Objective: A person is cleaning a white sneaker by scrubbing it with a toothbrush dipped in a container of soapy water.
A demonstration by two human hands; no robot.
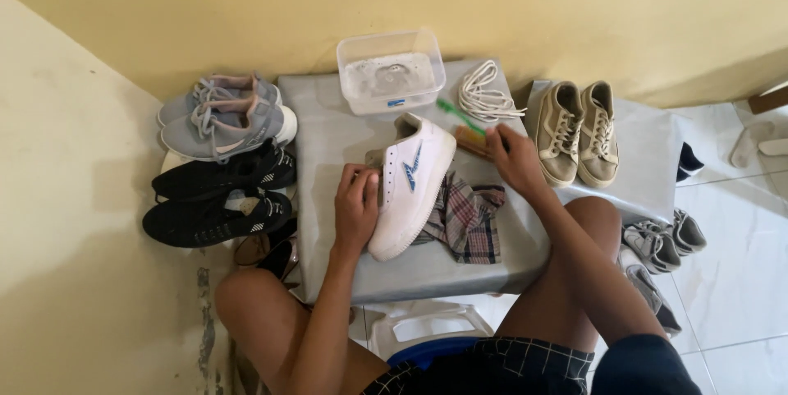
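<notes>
**One white sneaker held, brush under the other hand**

The left hand (357, 206) clasped the white sneaker (410, 186) along its side at the frame's centre, on the grey table (328, 149). The right hand (513, 157) closed on a wooden brush (472, 142); how firmly, I could not tell. The shoe looked light, stiff-soled, best gripped at the sidewall. One plaid cloth (468, 218), one water tub (390, 71), one lace bundle (486, 93), one green toothbrush (456, 112); one beige pair (579, 128) to the right.
</notes>
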